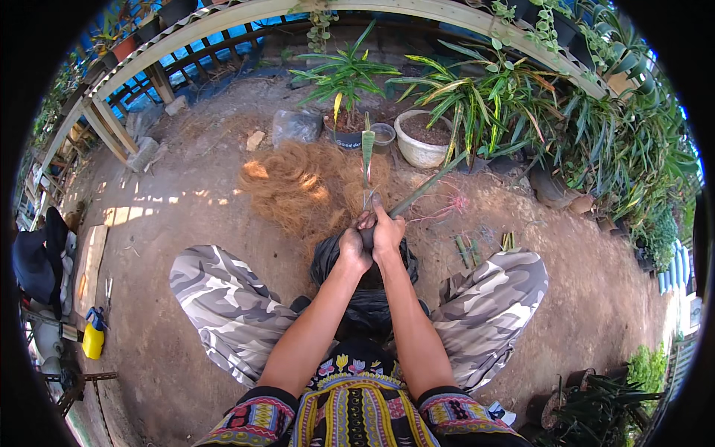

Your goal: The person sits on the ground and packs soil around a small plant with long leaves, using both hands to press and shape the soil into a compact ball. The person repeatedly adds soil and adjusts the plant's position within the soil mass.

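Observation:
Both my hands meet in front of me, above a black plastic bag between my knees. My left hand and my right hand are closed together around a dark rounded clump at the base of a plant. A long green leaf slants up to the right from my right hand. A shorter variegated leaf stands upright just beyond my fingertips. What the clump is made of cannot be told, as my fingers cover much of it. Loose brown coconut fibre lies on the ground beyond my hands.
A white pot, a dark pot with a leafy plant and a small plastic cup stand ahead. Pink strings and cut green pieces lie to the right. A yellow spray bottle and a wooden board are at left.

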Tool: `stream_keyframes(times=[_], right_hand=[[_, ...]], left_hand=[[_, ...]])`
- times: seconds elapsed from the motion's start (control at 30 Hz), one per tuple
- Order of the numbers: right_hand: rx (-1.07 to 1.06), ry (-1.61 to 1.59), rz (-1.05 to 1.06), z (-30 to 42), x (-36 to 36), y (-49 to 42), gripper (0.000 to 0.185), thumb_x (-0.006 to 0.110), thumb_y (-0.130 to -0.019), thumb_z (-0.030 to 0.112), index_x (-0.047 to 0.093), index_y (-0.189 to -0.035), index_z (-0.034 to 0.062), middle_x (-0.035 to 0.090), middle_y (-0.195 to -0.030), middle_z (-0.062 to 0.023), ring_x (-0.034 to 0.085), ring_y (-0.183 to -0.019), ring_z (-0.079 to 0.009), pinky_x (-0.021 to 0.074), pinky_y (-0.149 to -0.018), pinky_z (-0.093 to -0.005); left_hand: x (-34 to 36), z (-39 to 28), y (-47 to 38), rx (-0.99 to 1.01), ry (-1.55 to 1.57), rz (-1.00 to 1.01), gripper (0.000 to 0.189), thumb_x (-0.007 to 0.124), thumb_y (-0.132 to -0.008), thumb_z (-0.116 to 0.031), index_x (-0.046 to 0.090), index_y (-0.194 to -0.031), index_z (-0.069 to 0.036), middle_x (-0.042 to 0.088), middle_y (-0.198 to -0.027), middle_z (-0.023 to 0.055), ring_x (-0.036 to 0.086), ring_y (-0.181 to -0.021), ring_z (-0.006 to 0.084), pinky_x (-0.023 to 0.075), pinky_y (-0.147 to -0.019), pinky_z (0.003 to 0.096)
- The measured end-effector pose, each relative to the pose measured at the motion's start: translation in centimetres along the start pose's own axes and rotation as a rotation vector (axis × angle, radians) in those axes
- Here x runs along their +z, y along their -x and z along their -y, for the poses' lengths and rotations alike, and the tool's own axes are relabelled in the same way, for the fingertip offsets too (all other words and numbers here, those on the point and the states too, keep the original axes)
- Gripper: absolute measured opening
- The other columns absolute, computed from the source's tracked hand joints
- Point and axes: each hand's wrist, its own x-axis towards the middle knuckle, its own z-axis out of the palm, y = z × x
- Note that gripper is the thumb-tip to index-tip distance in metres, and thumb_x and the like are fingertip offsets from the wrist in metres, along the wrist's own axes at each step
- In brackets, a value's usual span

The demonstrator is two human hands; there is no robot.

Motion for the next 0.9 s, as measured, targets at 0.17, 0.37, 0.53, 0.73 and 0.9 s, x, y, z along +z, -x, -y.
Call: stream_keyframes(times=[0.17, 0.37, 0.53, 0.73, 0.9], right_hand=[[-0.057, 0.098, -0.196, -0.5, 0.7, -0.4, 0.032, 0.071, -0.085, 0.019, 0.061, -0.063, -0.0014, 0.064, -0.065, -0.0120, 0.061, -0.062, -0.0162, 0.0476, -0.059, -0.0289], [-0.265, 0.170, 0.119, -1.1, -0.1, -0.1, 0.026, 0.072, -0.083, 0.012, 0.061, -0.065, -0.0016, 0.064, -0.069, -0.0108, 0.060, -0.059, -0.0149, 0.0465, -0.056, -0.0279], [0.025, 0.062, -0.113, 0.3, 0.4, -0.1, 0.026, 0.073, -0.083, 0.014, 0.062, -0.066, -0.0021, 0.065, -0.071, -0.0109, 0.060, -0.062, -0.0145, 0.0466, -0.060, -0.0279], [-0.413, 0.207, -0.065, 0.4, 0.6, 0.7, 0.026, 0.075, -0.082, 0.015, 0.062, -0.066, -0.0014, 0.067, -0.075, -0.0122, 0.061, -0.065, -0.0135, 0.0483, -0.062, -0.0287], [-0.144, 0.196, 0.031, 0.1, 0.5, 0.6, 0.027, 0.073, -0.083, 0.016, 0.062, -0.066, -0.0006, 0.066, -0.067, -0.0112, 0.062, -0.061, -0.0161, 0.0497, -0.061, -0.0301]], left_hand=[[3.4, 0.8, 0.5, 0.132, -0.334, -0.708, 0.034, 0.030, -0.100, -0.023, 0.056, -0.110, -0.004, 0.059, -0.093, 0.0049, 0.059, -0.097, 0.0195, 0.0461, -0.091, 0.0324], [2.9, 0.7, 0.6, 0.059, -0.093, -0.646, 0.028, 0.028, -0.099, -0.016, 0.055, -0.097, -0.007, 0.058, -0.091, 0.0032, 0.059, -0.095, 0.0183, 0.0462, -0.091, 0.0317], [2.8, 0.5, 0.8, -0.016, -0.190, -0.460, 0.028, 0.028, -0.099, -0.015, 0.055, -0.096, -0.009, 0.059, -0.095, 0.0037, 0.059, -0.095, 0.0180, 0.0466, -0.090, 0.0311], [6.3, 1.1, 0.0, 0.053, -0.289, -0.817, 0.033, 0.028, -0.099, -0.018, 0.057, -0.110, -0.007, 0.062, -0.105, 0.0080, 0.059, -0.102, 0.0205, 0.0478, -0.089, 0.0352], [5.4, 1.0, 0.8, 0.028, -0.087, -0.636, 0.030, 0.027, -0.098, -0.017, 0.055, -0.090, -0.010, 0.059, -0.092, 0.0040, 0.059, -0.089, 0.0209, 0.0467, -0.090, 0.0354]])
